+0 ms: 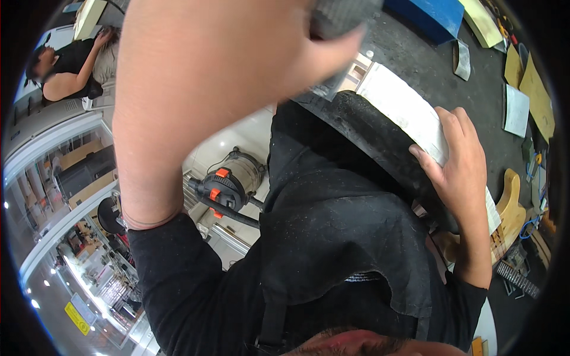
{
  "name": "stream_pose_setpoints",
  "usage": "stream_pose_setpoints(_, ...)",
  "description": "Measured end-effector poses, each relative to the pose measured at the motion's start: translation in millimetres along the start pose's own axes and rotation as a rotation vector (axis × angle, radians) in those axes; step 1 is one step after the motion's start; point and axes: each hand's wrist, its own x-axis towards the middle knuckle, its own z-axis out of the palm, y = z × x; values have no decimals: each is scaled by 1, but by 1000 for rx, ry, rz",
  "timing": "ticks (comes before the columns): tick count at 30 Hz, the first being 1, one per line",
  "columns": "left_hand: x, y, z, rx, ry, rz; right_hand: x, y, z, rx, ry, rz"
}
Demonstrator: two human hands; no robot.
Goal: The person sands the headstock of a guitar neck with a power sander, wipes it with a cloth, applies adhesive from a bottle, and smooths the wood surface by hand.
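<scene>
My left hand [270, 44], large and motion-blurred at the top, is closed on a dark grey block [338, 15], with its thumb stretched along the block's side. Below it lies the slotted end [354, 75] of a pale wooden piece, beside a long white-covered part [398, 98] that runs diagonally toward the lower right along the dark work edge. My right hand [454, 154] grips this white-covered part, thumb on its near side and fingers over the far side. A black apron covers my front below it.
The dark bench [415, 65] holds blue [424, 15] and pale yellow blocks [478, 21], abrasive sheets [528, 89] and a wooden guitar body [507, 207]. A shop vacuum [228, 184] stands on the floor at left. Another person [68, 68] sits at upper left.
</scene>
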Motion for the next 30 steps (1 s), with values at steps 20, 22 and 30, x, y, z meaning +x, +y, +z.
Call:
stream_pose_setpoints(20,5,31,2,-127,-13,41,1,0,-2,2,5,3)
stream_pose_setpoints(22,10,18,1,-124,-16,48,2,-1,-2,9,8,-9)
stream_pose_setpoints(30,25,24,-5,160,-29,59,3,0,-2,39,4,-40)
